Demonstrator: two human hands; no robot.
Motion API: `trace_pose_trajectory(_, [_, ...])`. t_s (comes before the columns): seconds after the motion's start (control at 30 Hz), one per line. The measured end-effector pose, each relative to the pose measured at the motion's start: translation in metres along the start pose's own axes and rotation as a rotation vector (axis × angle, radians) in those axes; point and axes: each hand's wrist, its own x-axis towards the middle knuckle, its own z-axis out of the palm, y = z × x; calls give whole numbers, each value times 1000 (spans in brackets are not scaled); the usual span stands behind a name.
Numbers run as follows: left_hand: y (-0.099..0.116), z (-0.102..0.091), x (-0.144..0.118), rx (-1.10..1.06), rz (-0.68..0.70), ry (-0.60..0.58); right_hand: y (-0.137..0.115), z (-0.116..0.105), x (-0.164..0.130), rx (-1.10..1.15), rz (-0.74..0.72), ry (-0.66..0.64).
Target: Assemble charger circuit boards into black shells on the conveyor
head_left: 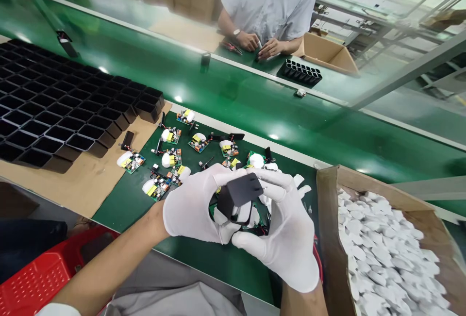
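Both my hands wear white gloves and meet over the workbench. My left hand [198, 204] is closed around a small black plastic housing [225, 203], with something white showing at its near opening. My right hand [289, 224] grips a flat black cover [245, 189] with small prongs at its edge, tilted against the housing. Whether the cover is seated cannot be seen. Behind and below my hands lie several green circuit boards [171, 158] with yellow and white parts and black pieces wired to them; my gloves hide some of them.
Rows of open black housings [54, 112] stand on cardboard [87, 180] at left. A cardboard box [329, 238] of white pieces [386, 248] is at right. Beyond the green conveyor belt [233, 92], a co-worker [269, 10] handles a small dark part beside a black tray [300, 72].
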Motion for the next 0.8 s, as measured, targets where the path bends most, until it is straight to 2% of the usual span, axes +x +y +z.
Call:
trace_pose_trajectory(0.1, [3, -1, 0, -73, 21, 82, 4, 2, 0, 14, -24, 64])
trace_pose_trajectory(0.2, [15, -5, -2, -173, -156, 105, -3, 6, -3, -49, -73, 205])
trace_pose_trajectory(0.27, [28, -7, -11, -111, -254, 164, -17, 11, -12, -126, -91, 212])
trace_pose_trajectory(0.37, [54, -5, -44, 146, -292, 361, -45, 30, -42, -239, -80, 79])
trace_pose_trajectory(0.43, [68, 3, -76, 245, -278, 467, -59, 46, -70, -279, -110, 61])
trace_pose_trajectory(0.5, [76, 16, -109, 337, -327, 521, -64, 63, -96, -298, -112, 77])
trace_pose_trajectory(0.57, [76, 32, -135, 429, -362, 573, -60, 74, -114, -312, -109, 65])
trace_pose_trajectory(0.63, [69, 46, -150, 497, -389, 615, -47, 81, -126, -316, -130, 40])
trace_pose_trajectory(0.73, [54, 60, -153, 512, -399, 655, -17, 81, -136, -296, -120, -1])
trace_pose_trajectory(0.8, [44, 65, -148, 453, -376, 637, 5, 80, -140, -258, -77, -53])
